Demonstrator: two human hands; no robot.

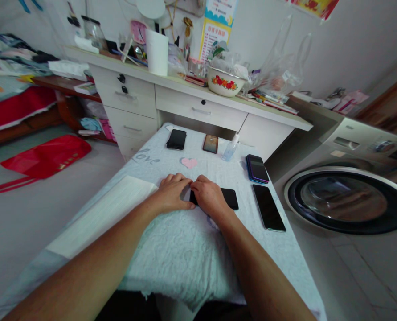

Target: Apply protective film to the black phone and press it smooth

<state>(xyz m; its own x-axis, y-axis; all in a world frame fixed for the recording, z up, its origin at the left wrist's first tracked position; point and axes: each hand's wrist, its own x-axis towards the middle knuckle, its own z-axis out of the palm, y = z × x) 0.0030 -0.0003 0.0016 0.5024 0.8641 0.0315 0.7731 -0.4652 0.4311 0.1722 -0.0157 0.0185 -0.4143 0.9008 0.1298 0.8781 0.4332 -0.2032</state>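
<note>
- The left hand (172, 194) is at the phone's left end, its thumb and forefinger spread apart; whether they clamp it, I cannot tell.
- The right hand (209, 195) lies over the middle of that phone, its fingers curled, their tips close to the left forefinger; how tightly they are closed is hidden beneath the hand.
- The black phone (231, 199) under them lies crosswise on the desk (174, 249); its right end sticks out at 3 o'clock from the right hand.
- A pale cloth with a pink heart (189, 163), at 11 o'clock from the phone, covers the desk.
- Farther off, a white drawer unit (198, 104) stands at 12 o'clock, a washing machine (343, 139) at 3, and a bed (21, 104) and a red bag (47, 156) at 10, the bag on the floor.
- On the desk: a dark handset (176, 139) at 11 o'clock, a brown handset (210, 143) at 12, a spray bottle (231, 149) at 1, a handset stack (257, 168) at 2, and a large handset (269, 207) at 3.
- A white strip (108, 214) lies toward 9 o'clock; the left forearm blocks part of it.
- On the drawer unit sit a flowered bowl (225, 84) at 12 and a white roll (157, 53) at 11.
</note>
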